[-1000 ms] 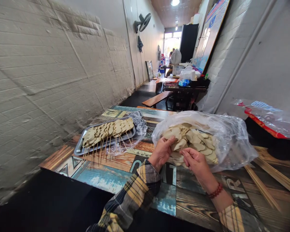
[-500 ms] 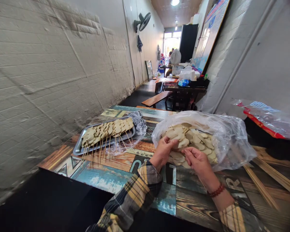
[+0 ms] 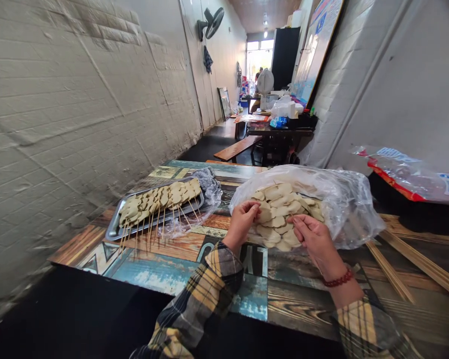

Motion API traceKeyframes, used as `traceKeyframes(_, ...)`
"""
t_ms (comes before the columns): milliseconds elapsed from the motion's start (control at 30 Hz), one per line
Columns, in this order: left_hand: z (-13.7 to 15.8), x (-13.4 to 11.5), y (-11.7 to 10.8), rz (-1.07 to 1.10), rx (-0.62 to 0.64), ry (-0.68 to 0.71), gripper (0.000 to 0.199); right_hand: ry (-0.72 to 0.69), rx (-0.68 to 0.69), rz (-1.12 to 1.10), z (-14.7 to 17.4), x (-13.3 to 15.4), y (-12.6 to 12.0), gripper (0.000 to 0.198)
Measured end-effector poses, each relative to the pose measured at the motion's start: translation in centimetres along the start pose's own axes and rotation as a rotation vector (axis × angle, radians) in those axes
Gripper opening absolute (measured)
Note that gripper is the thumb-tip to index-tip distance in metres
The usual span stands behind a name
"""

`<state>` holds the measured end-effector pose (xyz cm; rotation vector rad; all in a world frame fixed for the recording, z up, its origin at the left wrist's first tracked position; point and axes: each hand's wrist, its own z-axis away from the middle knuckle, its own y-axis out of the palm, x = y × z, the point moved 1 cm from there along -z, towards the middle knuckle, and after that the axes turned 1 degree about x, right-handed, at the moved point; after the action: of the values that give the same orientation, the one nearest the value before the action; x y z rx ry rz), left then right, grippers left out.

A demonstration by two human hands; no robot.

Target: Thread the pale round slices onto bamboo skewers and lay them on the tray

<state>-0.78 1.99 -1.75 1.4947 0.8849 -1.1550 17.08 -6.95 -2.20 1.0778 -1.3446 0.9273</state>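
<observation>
A clear plastic bag [image 3: 344,199] lies open on the table, filled with pale, flat slices [image 3: 280,207] that look like potato. At the bag's left side, my left hand [image 3: 241,225] is closed in a pinch at the edge of one slice [image 3: 264,213]. My right hand [image 3: 314,239] pinches a thin bamboo skewer in front of the pile; most of the stick is hidden by the fingers. To the left, a metal tray [image 3: 114,233] bears rows of skewered slices [image 3: 160,197], their sticks [image 3: 150,225] jutting over the near edge.
Loose bamboo skewers [image 3: 392,274] lie at the right of the patterned table [image 3: 153,271]. Behind them is a dark container with red-edged plastic packaging [image 3: 404,182]. Crumpled plastic [image 3: 209,184] sits behind the tray. A bench [image 3: 237,148] and another table stand beyond.
My left hand has drawn back leftward from the slices in front of my right hand, so the hands are farther apart. The whole view has shifted slightly.
</observation>
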Motion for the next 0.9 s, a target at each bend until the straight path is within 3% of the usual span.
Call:
traceKeyframes(200, -0.2, 0.1, -0.2, 0.097, -0.036, -0.042, 0.035, 0.038, 0.094, 0.014, 0.3, 0.6, 0.9, 0.049)
traceKeyframes(333, -0.7, 0.4, -0.6, 0.044, -0.053, -0.005, 0.033, 0.036, 0.035, -0.015, 0.3, 0.8, 0.6, 0.045)
traceKeyframes(533, -0.9, 0.7, -0.7, -0.41, -0.067, 0.203, 0.008, -0.027, -0.145, -0.141, -0.1, 0.9, -1.1, 0.04)
traceKeyframes(667, -0.1, 0.3, -0.5, -0.878, -0.005, 0.381, 0.014, -0.039, -0.194, -0.187, -0.3, 0.8, -1.5, 0.039)
traceKeyframes(800, 0.6, 0.1, -0.5, -1.205, 0.047, 0.402, 0.016, -0.029, -0.181, -0.189, -0.3, 0.8, -1.4, 0.037)
traceKeyframes(900, 0.5, 0.2, -0.5, -1.244, 0.078, 0.366, 0.013, -0.031, -0.174, -0.172, -0.3, 0.9, -1.3, 0.037)
